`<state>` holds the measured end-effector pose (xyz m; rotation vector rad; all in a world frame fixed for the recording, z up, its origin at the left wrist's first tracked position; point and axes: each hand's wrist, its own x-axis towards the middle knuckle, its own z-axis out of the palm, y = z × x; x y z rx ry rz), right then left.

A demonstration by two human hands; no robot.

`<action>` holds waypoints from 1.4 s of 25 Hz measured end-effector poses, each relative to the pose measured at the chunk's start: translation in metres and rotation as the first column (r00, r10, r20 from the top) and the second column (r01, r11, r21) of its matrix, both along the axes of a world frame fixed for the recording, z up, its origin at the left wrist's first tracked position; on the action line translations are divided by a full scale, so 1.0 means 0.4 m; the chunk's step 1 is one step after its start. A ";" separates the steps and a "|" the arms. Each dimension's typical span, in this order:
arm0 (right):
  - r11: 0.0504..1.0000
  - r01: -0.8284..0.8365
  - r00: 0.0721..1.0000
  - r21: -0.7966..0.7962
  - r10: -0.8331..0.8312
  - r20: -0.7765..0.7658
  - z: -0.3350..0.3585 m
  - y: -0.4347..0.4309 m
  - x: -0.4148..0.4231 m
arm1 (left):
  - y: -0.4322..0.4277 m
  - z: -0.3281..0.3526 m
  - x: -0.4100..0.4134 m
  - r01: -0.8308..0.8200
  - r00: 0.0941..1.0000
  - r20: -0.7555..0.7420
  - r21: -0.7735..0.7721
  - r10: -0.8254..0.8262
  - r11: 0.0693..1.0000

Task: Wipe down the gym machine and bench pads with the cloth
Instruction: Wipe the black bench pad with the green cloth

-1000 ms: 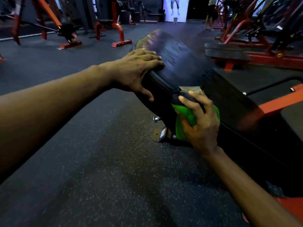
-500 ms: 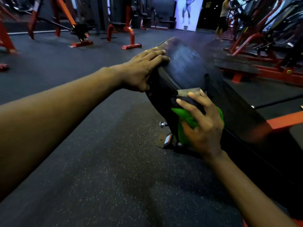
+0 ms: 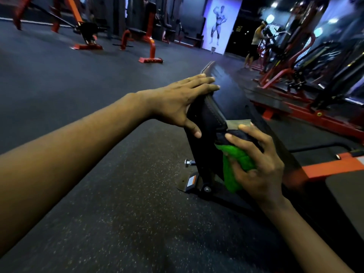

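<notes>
Head view: we had the left hand flat on the bench pad edge, fingers straight, holding nothing. Our right hand gripped the green cloth against the pad's near side. We judged firm overlapping strokes along the seam best, with the pad braced. The pad's far end was blurred, and our fingers hid where the cloth touched it.

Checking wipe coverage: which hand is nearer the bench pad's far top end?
Left. The left hand rests on the bench pad edge just below it; the right hand grips the green cloth farther down.
</notes>
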<state>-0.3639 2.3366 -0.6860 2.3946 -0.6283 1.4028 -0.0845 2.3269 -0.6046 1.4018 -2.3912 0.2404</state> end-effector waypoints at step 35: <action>0.968 0.250 0.964 0.006 -0.249 -0.089 0.115 0.037 0.213 | -0.134 -0.095 -0.015 0.059 0.770 -0.544 -0.460 -0.334 0.886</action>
